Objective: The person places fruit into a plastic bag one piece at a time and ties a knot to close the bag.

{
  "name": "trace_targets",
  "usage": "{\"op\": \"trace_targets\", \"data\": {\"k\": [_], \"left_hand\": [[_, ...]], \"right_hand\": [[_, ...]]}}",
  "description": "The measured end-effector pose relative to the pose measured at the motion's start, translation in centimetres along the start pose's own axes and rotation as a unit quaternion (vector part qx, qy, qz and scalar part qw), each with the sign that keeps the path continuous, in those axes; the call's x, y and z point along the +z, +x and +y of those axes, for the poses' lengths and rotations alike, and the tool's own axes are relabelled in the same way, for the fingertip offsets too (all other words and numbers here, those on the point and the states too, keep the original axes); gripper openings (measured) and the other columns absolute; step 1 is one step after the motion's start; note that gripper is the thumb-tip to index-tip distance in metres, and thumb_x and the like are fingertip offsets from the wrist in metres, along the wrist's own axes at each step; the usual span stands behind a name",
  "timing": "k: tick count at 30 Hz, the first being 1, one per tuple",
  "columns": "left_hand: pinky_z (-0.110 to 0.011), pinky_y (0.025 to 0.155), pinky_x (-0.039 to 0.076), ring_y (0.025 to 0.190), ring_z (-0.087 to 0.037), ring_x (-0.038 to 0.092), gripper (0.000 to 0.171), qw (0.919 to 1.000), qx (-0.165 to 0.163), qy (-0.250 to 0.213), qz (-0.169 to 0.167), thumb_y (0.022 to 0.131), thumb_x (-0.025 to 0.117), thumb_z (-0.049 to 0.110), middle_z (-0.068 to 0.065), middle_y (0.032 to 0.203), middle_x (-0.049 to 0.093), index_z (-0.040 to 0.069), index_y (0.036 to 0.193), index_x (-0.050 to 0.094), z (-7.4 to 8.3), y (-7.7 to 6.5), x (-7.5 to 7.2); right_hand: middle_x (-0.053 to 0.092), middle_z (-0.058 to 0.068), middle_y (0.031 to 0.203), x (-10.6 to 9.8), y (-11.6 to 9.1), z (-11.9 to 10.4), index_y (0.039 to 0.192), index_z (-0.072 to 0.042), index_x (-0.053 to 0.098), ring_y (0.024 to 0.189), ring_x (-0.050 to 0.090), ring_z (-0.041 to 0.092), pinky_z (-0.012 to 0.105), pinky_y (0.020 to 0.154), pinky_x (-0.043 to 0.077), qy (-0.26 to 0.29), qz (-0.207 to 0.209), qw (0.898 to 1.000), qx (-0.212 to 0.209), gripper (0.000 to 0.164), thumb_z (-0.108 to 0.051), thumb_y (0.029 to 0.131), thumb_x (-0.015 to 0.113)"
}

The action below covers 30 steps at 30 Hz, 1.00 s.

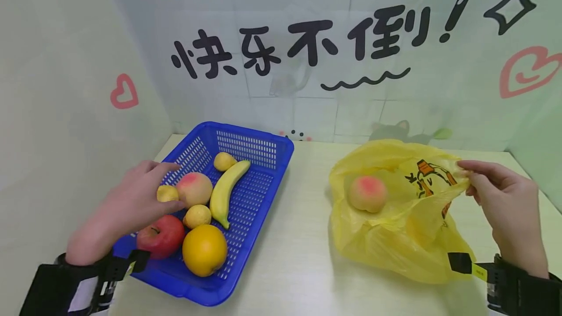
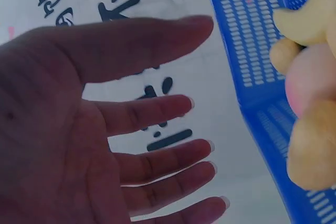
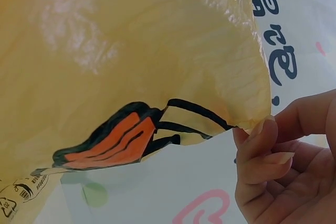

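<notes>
Above the left side of a blue basket (image 1: 263,218), my left hand (image 1: 142,194) is spread, thumb and fingers apart. The left wrist view shows nothing between them. Nearest to it are a peach (image 1: 195,189) and a small yellowish, potato-like piece (image 1: 167,193). My right hand (image 1: 505,199) pinches the rim of a yellow plastic bag (image 1: 395,247) between thumb and fingertips, holding its mouth spread. Another peach (image 1: 368,193) lies at the bag's mouth. In the right wrist view the pinched bag corner (image 3: 257,114) shows closely.
The basket also holds a red apple (image 1: 161,236), an orange (image 1: 204,250), a banana (image 1: 229,193) and more small yellowish pieces (image 1: 197,216). Basket and bag stand apart on a pale table (image 1: 298,257). Behind them rises a wall sheet (image 1: 272,111) with black lettering.
</notes>
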<state>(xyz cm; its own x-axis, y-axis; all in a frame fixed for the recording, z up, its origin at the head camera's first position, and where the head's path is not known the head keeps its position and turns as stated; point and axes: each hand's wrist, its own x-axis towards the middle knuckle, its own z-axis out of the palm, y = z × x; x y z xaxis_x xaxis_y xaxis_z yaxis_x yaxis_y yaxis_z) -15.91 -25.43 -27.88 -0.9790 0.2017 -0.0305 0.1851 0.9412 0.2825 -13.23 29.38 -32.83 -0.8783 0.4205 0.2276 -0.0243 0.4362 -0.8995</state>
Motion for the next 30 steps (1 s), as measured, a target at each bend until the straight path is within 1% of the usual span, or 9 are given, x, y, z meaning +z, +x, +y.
{"op": "trace_targets", "data": {"k": [3, 6, 9, 11, 13, 15, 22, 25, 30], "left_hand": [[-0.067, 0.088, 0.046, 0.115, -0.053, 0.043, 0.076, 0.9994, 0.001, 0.012, -0.033, 0.078, 0.079, 0.029, -0.037, 0.133, 0.043, -0.004, 0.139, 0.047, -2.3, 0.2, 0.2], [-0.067, 0.085, 0.048, 0.112, -0.054, 0.043, 0.078, 0.9973, -0.007, 0.021, -0.07, 0.076, 0.081, 0.028, -0.039, 0.131, 0.044, -0.006, 0.137, 0.047, -3.9, 0.5, 0.3], [-0.062, 0.081, 0.051, 0.105, -0.05, 0.047, 0.08, 0.9928, -0.022, 0.017, -0.117, 0.074, 0.082, 0.027, -0.038, 0.125, 0.046, -0.006, 0.137, 0.046, -4.8, 1.0, 0.4], [-0.058, 0.078, 0.052, 0.101, -0.046, 0.047, 0.082, 0.9885, -0.037, 0.008, -0.146, 0.072, 0.082, 0.026, -0.037, 0.123, 0.046, -0.005, 0.138, 0.044, -5.0, 1.3, 0.5], [-0.054, 0.076, 0.053, 0.101, -0.045, 0.046, 0.086, 0.985, -0.049, -0.001, -0.165, 0.07, 0.083, 0.025, -0.036, 0.123, 0.043, -0.004, 0.14, 0.041, -5.0, 1.6, 0.7], [-0.052, 0.075, 0.054, 0.101, -0.046, 0.044, 0.089, 0.9833, -0.062, -0.007, -0.171, 0.069, 0.083, 0.023, -0.037, 0.124, 0.04, -0.003, 0.141, 0.039, -4.9, 1.8, 0.9], [-0.048, 0.073, 0.055, 0.096, -0.046, 0.046, 0.096, 0.9834, -0.087, 0.002, -0.159, 0.065, 0.085, 0.016, -0.038, 0.12, 0.033, -0.005, 0.144, 0.034, -4.2, 2.4, 1.6], [-0.048, 0.073, 0.055, 0.094, -0.046, 0.046, 0.091, 0.9835, -0.094, 0.016, -0.154, 0.065, 0.086, 0.013, -0.037, 0.117, 0.034, -0.005, 0.14, 0.038, -3.8, 2.8, 1.9], [-0.044, 0.072, 0.054, 0.088, -0.04, 0.05, 0.075, 0.9847, -0.072, 0.031, -0.156, 0.069, 0.082, 0.01, -0.03, 0.112, 0.045, -0.006, 0.13, 0.042, -3.5, 3.3, 1.9]], "right_hand": [[0.061, -0.017, 0.094, 0.0, 0.0, 0.0, 0.118, -0.011, 0.069, 0.067, 0.05, 0.007, 0.013, 0.057, 0.043, 0.002, -0.003, 1.0, -0.002, 0.024, -0.017, 0.1, 0.054], [0.062, -0.017, 0.093, 0.0, 0.0, 0.0, 0.119, -0.011, 0.069, 0.067, 0.051, 0.007, 0.012, 0.058, 0.043, 0.002, -0.005, 1.0, 0.001, 0.025, -0.016, 0.1, 0.053], [0.062, -0.017, 0.093, -0.1, 0.0, 0.0, 0.119, -0.012, 0.068, 0.067, 0.051, 0.007, 0.012, 0.058, 0.043, -0.001, -0.004, 1.0, 0.005, 0.025, -0.017, 0.1, 0.053], [0.061, -0.017, 0.093, -0.2, 0.0, 0.0, 0.118, -0.012, 0.069, 0.068, 0.05, 0.006, 0.012, 0.058, 0.043, -0.003, -0.003, 1.0, 0.008, 0.024, -0.017, 0.1, 0.053], [0.061, -0.017, 0.092, -0.2, 0.0, 0.0, 0.118, -0.013, 0.069, 0.068, 0.05, 0.006, 0.012, 0.058, 0.043, -0.003, -0.003, 1.0, 0.01, 0.024, -0.017, 0.1, 0.054], [0.061, -0.017, 0.092, -0.3, 0.1, 0.0, 0.117, -0.013, 0.069, 0.067, 0.051, 0.006, 0.012, 0.058, 0.043, -0.003, -0.002, 1.0, 0.01, 0.023, -0.017, 0.1, 0.054], [0.062, -0.017, 0.09, -0.5, 0.1, 0.0, 0.116, -0.013, 0.07, 0.066, 0.051, 0.006, 0.013, 0.056, 0.042, 0.007, -0.001, 1.0, 0.007, 0.023, -0.015, 0.099, 0.054], [0.062, -0.016, 0.09, -0.5, 0.1, 0.0, 0.115, -0.013, 0.071, 0.066, 0.051, 0.007, 0.014, 0.056, 0.042, 0.011, 0.0, 1.0, 0.005, 0.022, -0.015, 0.099, 0.055], [0.062, -0.015, 0.089, -0.6, 0.1, 0.1, 0.115, -0.013, 0.071, 0.066, 0.05, 0.007, 0.015, 0.055, 0.041, 0.013, 0.001, 1.0, 0.004, 0.022, -0.015, 0.099, 0.056]]}}
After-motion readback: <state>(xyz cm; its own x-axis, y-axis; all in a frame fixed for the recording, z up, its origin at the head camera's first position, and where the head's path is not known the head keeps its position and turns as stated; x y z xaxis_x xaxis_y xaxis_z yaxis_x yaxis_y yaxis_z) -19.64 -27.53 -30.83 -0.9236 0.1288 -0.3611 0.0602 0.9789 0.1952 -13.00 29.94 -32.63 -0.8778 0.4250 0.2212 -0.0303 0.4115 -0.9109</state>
